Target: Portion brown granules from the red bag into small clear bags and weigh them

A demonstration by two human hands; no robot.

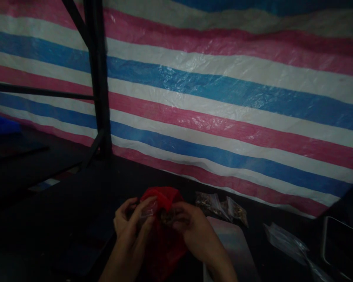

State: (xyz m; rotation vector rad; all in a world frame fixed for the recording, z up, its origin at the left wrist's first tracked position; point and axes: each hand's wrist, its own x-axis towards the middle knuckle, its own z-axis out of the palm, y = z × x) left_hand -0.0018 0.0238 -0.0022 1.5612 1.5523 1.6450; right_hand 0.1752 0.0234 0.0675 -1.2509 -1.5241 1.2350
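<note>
1. Backdrop: a striped tarp (223,90) in pink, white and blue fills most of what I see. It hangs behind the work surface and plays no part in the handling.
2. A black metal post (98,78) with cross bars stands left of centre, at the back edge of the dark table (55,211). Light is poor; much of the table is lost in shadow.
3. A red plastic bag (164,235) sits on the table between the two hands, its top bunched up and rising just behind the fingers. It is the thing under work.
4. Left hand (132,225): fingers curled in, pinching what looks to me like a small clear packet (147,211) against the red bag's mouth. Grip closed on it, as far as the dim light lets me read.
5. Right hand (188,229): fingers bent inward, meeting the left at the same spot and gripping something small and dark; I cannot tell whether it is the packet's other edge or its contents.
6. Progress, my judgement: filled little packets (220,207) lie just right of the red bag, near the tarp, so some appear finished. A crumpled clear bag (285,241) lies farther right. The piece in hand is mid-handling, not set down.
7. A dark tray (342,246) sits at the far right edge, untouched.
</note>
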